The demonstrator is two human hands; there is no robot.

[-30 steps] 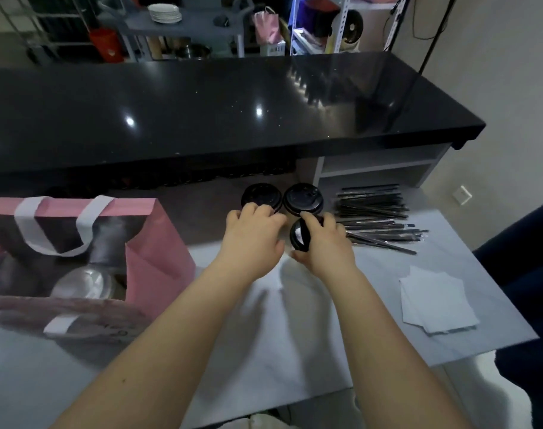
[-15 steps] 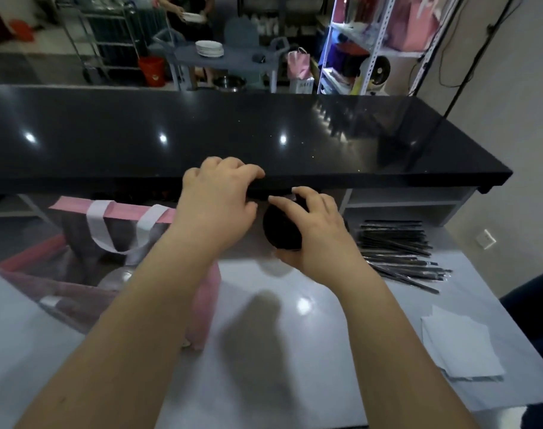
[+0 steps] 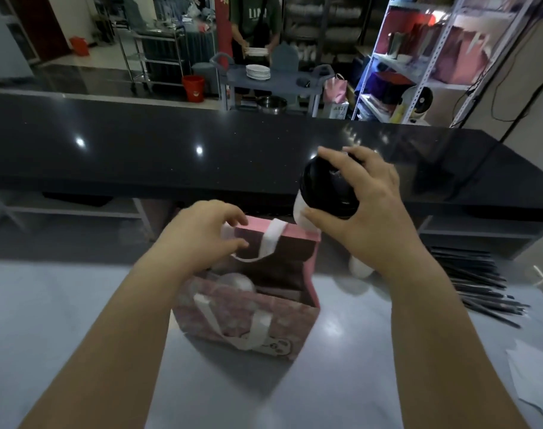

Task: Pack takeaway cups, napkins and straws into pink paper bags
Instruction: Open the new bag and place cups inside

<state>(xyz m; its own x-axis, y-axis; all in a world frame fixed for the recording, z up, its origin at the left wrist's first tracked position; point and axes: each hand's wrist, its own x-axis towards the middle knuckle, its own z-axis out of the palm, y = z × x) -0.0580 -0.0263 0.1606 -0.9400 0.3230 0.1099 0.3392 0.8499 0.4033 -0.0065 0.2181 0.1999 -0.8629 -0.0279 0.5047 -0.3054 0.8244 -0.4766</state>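
A pink paper bag [image 3: 248, 317] with white handles stands open on the grey table. Inside it shows the clear domed lid of a cup [image 3: 236, 281]. My left hand [image 3: 202, 236] pinches the bag's far rim beside a handle. My right hand [image 3: 363, 205] grips a white takeaway cup with a black lid [image 3: 323, 187], tilted in the air above the bag's right corner. Another white cup [image 3: 360, 267] peeks out below my right wrist. Black straws [image 3: 477, 283] lie in a heap at the right. White napkins [image 3: 533, 379] sit at the right edge.
A long black counter [image 3: 171, 150] runs across just behind the table, with a shelf under it. Beyond it a person handles plates at a grey cart [image 3: 270, 78], and metal shelving [image 3: 419, 57] stands at the right.
My right hand has lifted the black-lidded cup up and over the bag. My left hand dropped from the counter edge to the bag's rim. The bag now stands nearer the middle of the view.
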